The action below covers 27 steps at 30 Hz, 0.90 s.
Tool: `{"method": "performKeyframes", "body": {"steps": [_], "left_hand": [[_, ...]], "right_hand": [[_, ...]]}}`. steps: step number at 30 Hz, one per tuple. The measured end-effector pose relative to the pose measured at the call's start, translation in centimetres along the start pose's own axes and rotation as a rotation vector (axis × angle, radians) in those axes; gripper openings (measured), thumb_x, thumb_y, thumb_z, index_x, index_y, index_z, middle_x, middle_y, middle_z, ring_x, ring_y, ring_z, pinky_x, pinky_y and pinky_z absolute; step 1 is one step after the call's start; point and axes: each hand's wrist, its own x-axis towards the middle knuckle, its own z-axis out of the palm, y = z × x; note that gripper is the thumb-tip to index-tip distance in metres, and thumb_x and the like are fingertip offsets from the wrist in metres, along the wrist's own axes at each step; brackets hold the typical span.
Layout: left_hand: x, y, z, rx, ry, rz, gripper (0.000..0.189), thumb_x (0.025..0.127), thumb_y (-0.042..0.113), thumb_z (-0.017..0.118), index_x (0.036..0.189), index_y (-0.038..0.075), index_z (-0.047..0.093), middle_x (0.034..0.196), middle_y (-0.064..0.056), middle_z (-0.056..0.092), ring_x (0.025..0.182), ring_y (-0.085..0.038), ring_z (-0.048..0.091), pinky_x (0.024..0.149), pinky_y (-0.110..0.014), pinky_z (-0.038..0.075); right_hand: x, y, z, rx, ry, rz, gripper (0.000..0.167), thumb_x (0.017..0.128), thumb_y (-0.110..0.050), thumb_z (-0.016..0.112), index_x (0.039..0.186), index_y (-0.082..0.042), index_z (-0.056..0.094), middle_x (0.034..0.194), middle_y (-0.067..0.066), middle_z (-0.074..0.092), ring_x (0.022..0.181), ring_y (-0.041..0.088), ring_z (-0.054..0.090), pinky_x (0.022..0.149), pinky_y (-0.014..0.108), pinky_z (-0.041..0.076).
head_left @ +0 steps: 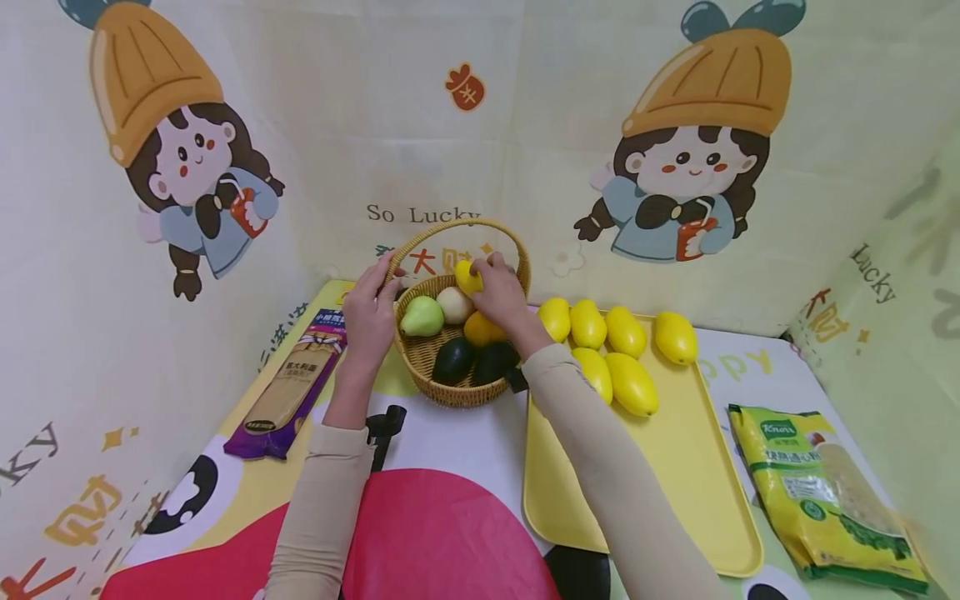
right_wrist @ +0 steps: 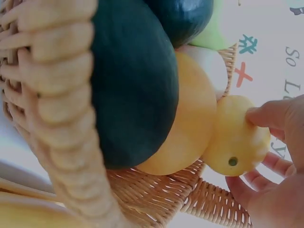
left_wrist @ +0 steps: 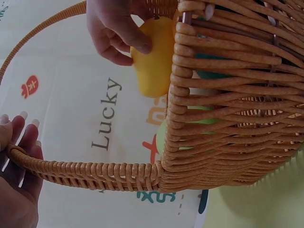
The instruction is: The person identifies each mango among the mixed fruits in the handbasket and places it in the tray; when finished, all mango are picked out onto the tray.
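A wicker basket with a tall arched handle stands at the back. My left hand holds the left side of that handle, its fingers passing behind it. Over the basket's back rim, my right hand pinches a yellow mango between thumb and fingers. Inside the basket are a green pear, a whitish round fruit, an orange fruit partly behind the right hand, and two dark green fruits, the left one an avocado-like fruit.
Right of the basket lies a yellow tray with several yellow mangoes at its far end; the right forearm crosses over it. A purple pasta packet lies at the left. At the far right is a yellow-green Knorr bag. Printed cloth walls stand behind.
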Motion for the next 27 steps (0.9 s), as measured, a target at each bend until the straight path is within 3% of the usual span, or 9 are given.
{"method": "performKeyframes", "body": {"steps": [4,8,14,19,27], "left_hand": [[-0.1,0.1,0.1,-0.009,0.001,-0.005,0.042,0.102,0.013,0.055,0.144,0.021,0.054,0.113,-0.012,0.071,0.100,-0.029,0.069,0.086,-0.024,0.054],[-0.1,-0.1,0.1,0.001,-0.006,-0.015,0.043,0.103,0.015,0.054,0.144,0.024,0.054,0.114,-0.010,0.070,0.100,-0.025,0.069,0.085,-0.026,0.053],[-0.1,-0.4,0.3,0.000,-0.008,-0.026,0.042,0.103,0.019,0.053,0.144,0.031,0.053,0.114,-0.007,0.070,0.100,-0.018,0.068,0.081,-0.017,0.049],[-0.1,-0.4,0.2,-0.014,-0.013,-0.034,0.042,0.103,0.019,0.053,0.143,0.034,0.052,0.115,-0.007,0.070,0.100,-0.018,0.068,0.079,-0.015,0.048],[-0.2,0.0,0.1,0.006,-0.016,-0.034,0.043,0.104,0.017,0.052,0.144,0.029,0.053,0.116,-0.008,0.069,0.100,-0.021,0.067,0.080,-0.018,0.048]], "right_hand": [[-0.4,0.2,-0.2,-0.037,-0.009,-0.002,0.051,0.091,-0.015,0.061,0.141,-0.018,0.051,0.134,0.011,0.044,0.108,0.033,0.044,0.092,0.041,0.048],[-0.9,0.3,-0.3,-0.058,-0.026,-0.004,0.054,0.091,-0.020,0.061,0.144,-0.019,0.050,0.139,0.012,0.044,0.113,0.033,0.046,0.097,0.044,0.048],[-1.9,0.9,-0.4,-0.026,-0.067,-0.022,0.055,0.091,-0.018,0.062,0.144,-0.016,0.046,0.137,0.015,0.044,0.101,0.032,0.055,0.090,0.043,0.052],[-2.8,1.1,-1.0,-0.019,-0.072,-0.060,0.050,0.092,-0.022,0.063,0.140,-0.014,0.051,0.126,0.013,0.049,0.094,0.029,0.056,0.087,0.040,0.051],[-4.4,1.7,-2.4,-0.016,-0.105,-0.080,0.051,0.092,-0.024,0.063,0.140,-0.013,0.052,0.122,0.012,0.049,0.090,0.027,0.055,0.080,0.037,0.050]]}}
